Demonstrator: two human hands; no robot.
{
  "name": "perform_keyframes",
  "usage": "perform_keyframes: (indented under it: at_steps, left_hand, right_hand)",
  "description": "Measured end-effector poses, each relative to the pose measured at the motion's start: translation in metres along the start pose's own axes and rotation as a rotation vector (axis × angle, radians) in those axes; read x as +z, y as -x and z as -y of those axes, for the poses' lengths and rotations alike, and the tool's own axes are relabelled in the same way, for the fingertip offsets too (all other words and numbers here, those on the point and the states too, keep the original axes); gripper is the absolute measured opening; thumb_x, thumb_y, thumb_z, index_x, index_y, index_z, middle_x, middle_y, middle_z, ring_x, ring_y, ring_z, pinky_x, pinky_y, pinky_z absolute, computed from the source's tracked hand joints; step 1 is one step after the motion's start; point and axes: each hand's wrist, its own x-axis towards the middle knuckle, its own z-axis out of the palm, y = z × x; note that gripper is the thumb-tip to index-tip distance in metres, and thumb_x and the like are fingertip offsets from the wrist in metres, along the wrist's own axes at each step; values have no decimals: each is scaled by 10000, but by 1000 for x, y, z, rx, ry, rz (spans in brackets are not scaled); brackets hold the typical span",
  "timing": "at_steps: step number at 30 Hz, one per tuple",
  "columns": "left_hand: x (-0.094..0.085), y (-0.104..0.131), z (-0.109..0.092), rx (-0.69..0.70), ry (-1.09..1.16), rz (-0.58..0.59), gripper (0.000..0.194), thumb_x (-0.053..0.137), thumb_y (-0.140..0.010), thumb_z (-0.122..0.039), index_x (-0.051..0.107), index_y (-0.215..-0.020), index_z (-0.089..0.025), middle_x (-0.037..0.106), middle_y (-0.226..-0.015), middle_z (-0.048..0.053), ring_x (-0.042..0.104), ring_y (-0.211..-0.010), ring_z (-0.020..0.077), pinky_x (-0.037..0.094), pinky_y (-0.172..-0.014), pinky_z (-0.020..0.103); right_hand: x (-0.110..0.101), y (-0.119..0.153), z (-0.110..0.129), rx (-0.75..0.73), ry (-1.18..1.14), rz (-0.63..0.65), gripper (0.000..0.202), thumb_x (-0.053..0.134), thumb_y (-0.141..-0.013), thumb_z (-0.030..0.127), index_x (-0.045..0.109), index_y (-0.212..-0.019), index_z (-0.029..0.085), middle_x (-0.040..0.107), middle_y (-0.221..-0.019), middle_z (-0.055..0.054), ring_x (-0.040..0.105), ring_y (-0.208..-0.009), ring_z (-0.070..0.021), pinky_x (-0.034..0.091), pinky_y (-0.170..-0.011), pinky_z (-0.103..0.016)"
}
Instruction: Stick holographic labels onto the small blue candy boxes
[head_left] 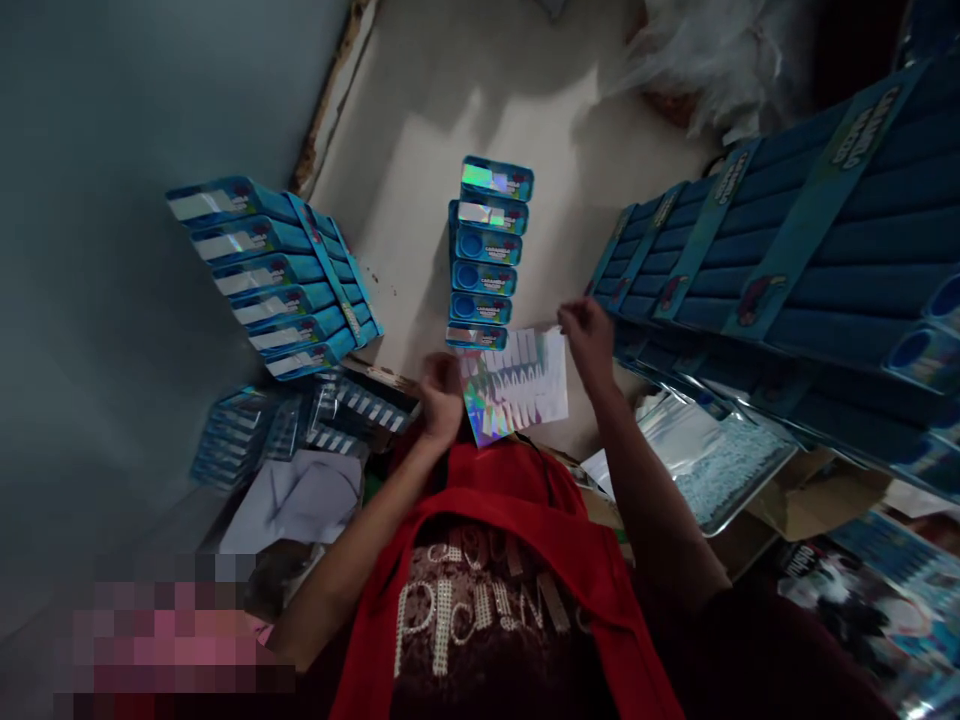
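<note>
A shiny rainbow-silver sheet of strip stickers point(517, 385) lies in front of my body, some of its strips peeled or curled. My left hand point(441, 395) is beside the sheet's left edge, fingers curled; whether they grip it is hidden. Off the sheet's upper right corner, my right hand point(589, 340) has its fingertips pinched together, and anything between them is too small to make out. Just beyond the sheet, a row of blue candy boxes point(486, 278) runs away from me. Silvery strips cover part of the two farthest boxes and the nearest one; those between show round blue marks.
At left stands a stack of blue boxes point(277, 270) with silvery strips on their ends. Large banded blue stacks point(780, 230) rise at right, above a tray point(731, 465) of pale blue bits. Clear plastic wrap point(720, 60) lies at the back. A wall point(150, 90) bounds the left.
</note>
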Motion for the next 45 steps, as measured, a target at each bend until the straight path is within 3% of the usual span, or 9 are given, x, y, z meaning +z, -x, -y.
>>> perform_keyframes:
  at_steps: [3, 6, 9, 20, 26, 30, 34, 39, 45]
  left_hand:
    - [56, 17, 20, 151, -158, 178, 149, 735, -943, -267, 738, -1089, -239, 780, -1233, 107, 684, -1288, 310, 484, -1177, 490]
    - [110, -14, 15, 361, -619, 262, 355, 593, -1017, -137, 705, -1348, -199, 654, -1552, 170, 549, -1509, 331, 419, -1259, 511]
    - [137, -50, 6, 337, -923, 282, 302, 662, -1022, -196, 721, -1317, -174, 694, -1438, 201, 596, -1413, 364, 439, -1194, 498]
    - [135, -69, 6, 296, -922, 410, 321, 543, -1096, -247, 843, -1190, -179, 787, -1254, 158, 692, -1202, 267, 477, -1035, 347]
    - [134, -79, 5, 183, -873, 430, 267, 616, -1051, -257, 868, -1122, -203, 825, -1194, 117, 722, -1129, 250, 494, -951, 320]
    - [134, -80, 4, 131, -842, 409, 264, 622, -1038, -250, 876, -1073, -190, 840, -1097, 103, 731, -1054, 240, 503, -926, 315]
    - [133, -82, 5, 175, -810, 392, 247, 638, -1018, -215, 876, -1078, -189, 842, -1115, 103, 737, -1080, 247, 516, -942, 318]
    - [134, -79, 10, 268, -832, 359, 265, 613, -1037, -237, 875, -1064, -206, 830, -1156, 114, 736, -1104, 267, 531, -983, 347]
    - [136, -77, 4, 217, -882, 356, 319, 563, -1052, -241, 875, -1104, -202, 829, -1168, 131, 742, -1137, 277, 532, -980, 354]
  right_hand:
    - [0, 49, -70, -7, 320, -36, 203, 635, -924, 395, 682, -992, 210, 725, -989, -116, 635, -883, -258, 561, -947, -478]
    - [7, 78, -120, -139, 576, 91, 365, 592, -952, 255, 717, -1283, 163, 720, -1314, -201, 631, -1205, -313, 535, -1112, -512]
    - [6, 86, -141, -231, 699, 159, 457, 575, -983, 204, 693, -1425, 188, 686, -1437, -192, 594, -1326, -321, 523, -1154, -497]
    - [13, 35, -124, -385, 838, 250, 546, 382, -1109, 189, 586, -1615, 169, 571, -1684, -164, 537, -1481, -355, 474, -1178, -515]
    - [3, 39, -133, -445, 848, 339, 595, 378, -1093, 144, 530, -1667, 183, 518, -1736, -144, 496, -1544, -322, 434, -1216, -488]
    - [-12, 52, -135, -472, 826, 350, 533, 424, -1072, 121, 660, -1545, 191, 626, -1644, -128, 527, -1490, -301, 416, -1206, -457]
    - [-17, 60, -125, -405, 741, 270, 447, 432, -1120, 258, 728, -1445, 181, 772, -1337, -166, 612, -1283, -305, 435, -1138, -456]
    - [-6, 41, -104, -330, 764, 220, 507, 491, -1119, 417, 639, -1564, 225, 734, -1229, -179, 588, -1172, -351, 424, -1074, -511]
    - [0, 24, -97, -338, 821, 355, 448, 461, -1123, 300, 689, -1505, 246, 718, -1156, -180, 561, -1181, -360, 377, -1099, -564]
